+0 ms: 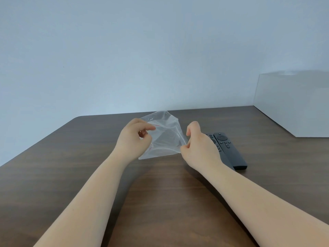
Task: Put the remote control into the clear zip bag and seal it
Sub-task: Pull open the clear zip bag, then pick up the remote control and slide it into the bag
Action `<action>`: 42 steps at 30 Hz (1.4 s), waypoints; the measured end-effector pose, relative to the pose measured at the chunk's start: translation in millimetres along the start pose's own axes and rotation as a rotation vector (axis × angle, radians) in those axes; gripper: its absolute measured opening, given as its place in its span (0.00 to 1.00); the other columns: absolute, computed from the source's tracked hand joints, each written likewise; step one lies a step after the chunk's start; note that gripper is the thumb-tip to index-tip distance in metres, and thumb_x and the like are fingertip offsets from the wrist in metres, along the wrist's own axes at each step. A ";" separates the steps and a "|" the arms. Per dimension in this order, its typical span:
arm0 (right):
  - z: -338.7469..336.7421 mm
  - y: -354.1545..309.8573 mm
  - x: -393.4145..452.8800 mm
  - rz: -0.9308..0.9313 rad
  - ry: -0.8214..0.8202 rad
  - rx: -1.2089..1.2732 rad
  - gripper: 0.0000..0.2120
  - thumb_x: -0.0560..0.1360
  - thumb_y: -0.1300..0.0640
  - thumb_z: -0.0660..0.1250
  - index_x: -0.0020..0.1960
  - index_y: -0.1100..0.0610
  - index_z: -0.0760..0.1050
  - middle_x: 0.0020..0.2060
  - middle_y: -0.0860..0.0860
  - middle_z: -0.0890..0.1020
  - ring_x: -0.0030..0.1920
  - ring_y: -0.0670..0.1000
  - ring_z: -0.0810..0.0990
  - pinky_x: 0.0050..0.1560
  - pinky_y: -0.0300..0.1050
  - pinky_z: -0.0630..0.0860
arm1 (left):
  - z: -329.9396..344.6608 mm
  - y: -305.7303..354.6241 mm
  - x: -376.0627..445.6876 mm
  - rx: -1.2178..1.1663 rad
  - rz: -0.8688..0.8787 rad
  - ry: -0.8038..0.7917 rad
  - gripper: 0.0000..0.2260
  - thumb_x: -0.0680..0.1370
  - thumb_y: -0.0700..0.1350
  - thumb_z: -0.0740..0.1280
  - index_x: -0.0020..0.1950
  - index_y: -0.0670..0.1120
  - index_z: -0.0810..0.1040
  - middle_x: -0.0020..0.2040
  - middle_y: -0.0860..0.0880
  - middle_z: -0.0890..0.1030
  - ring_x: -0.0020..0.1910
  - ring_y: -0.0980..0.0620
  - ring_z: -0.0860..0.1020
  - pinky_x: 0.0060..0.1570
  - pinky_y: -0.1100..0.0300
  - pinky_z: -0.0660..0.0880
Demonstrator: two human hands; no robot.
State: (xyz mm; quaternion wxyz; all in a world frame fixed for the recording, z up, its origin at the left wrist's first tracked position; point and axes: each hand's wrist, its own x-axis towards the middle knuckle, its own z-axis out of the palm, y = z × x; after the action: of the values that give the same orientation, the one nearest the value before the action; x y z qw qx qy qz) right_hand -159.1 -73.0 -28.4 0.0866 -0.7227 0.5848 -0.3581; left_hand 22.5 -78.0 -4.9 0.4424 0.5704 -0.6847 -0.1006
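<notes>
A clear zip bag with a thin red strip at its mouth is held just above the brown table. My left hand pinches the bag's left side near the red strip. My right hand pinches the bag's right edge, and the mouth looks pulled apart between them. A black remote control lies flat on the table just right of my right hand, buttons up. A second black remote lies against its left side, mostly hidden behind my right hand.
A white box stands on the table at the back right, against the pale wall. The table's rounded far-left corner lies beyond my left hand.
</notes>
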 end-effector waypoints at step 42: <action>-73.0 -28.3 -15.3 0.038 0.060 0.350 0.15 0.69 0.55 0.70 0.55 0.49 0.80 0.48 0.44 0.83 0.48 0.47 0.81 0.51 0.51 0.81 | 16.1 3.3 -15.6 0.117 0.016 0.039 0.09 0.76 0.43 0.67 0.54 0.44 0.82 0.49 0.47 0.85 0.47 0.48 0.81 0.51 0.60 0.73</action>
State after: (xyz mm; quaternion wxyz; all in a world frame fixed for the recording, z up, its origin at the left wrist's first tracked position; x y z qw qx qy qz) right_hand -183.0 -29.2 33.8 0.2003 -0.6742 0.5295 -0.4743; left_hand 8.0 -69.3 -19.9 0.4223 0.5918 -0.6851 -0.0456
